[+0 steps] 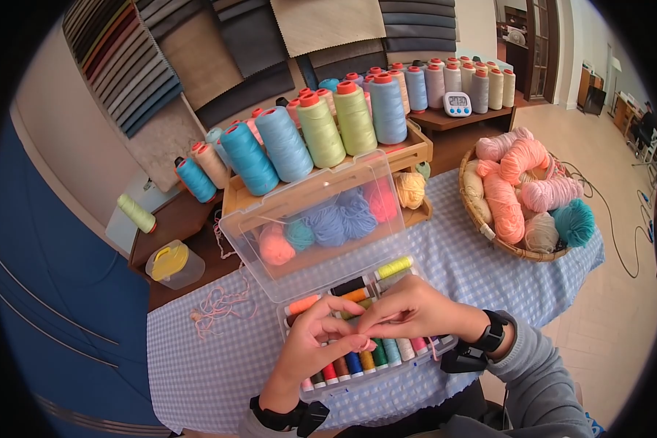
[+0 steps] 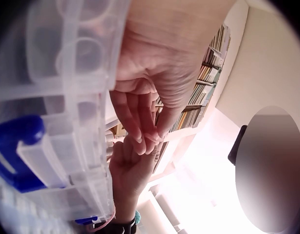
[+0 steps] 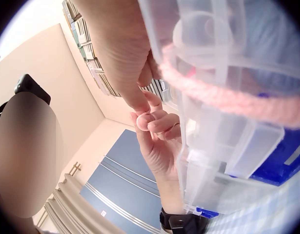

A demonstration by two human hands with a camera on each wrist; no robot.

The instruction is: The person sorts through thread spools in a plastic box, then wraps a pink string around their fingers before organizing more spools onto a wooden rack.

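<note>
Above the open thread box, both hands meet at the fingertips. My left hand (image 1: 315,343) pinches pink yarn (image 1: 369,345), a small bit of it showing by the thumb. Bent fingers of my right hand (image 1: 409,310) pinch at the same spot; the yarn between the fingertips is mostly hidden. A thick pink strand (image 3: 228,97) crosses the right wrist view in front of the clear box (image 3: 203,146). In the left wrist view, the left hand (image 2: 157,63) reaches down to the right hand (image 2: 133,170), fingertips touching. Colourful spools (image 1: 379,353) lie in rows under the hands.
The box's clear lid (image 1: 241,252) stands raised, yarn balls visible through it. Behind it, large thread cones (image 1: 317,131) fill a wooden rack. A yarn basket (image 1: 482,226) is at the right, loose pink yarn (image 1: 223,306) at the left on the checked cloth (image 1: 190,365).
</note>
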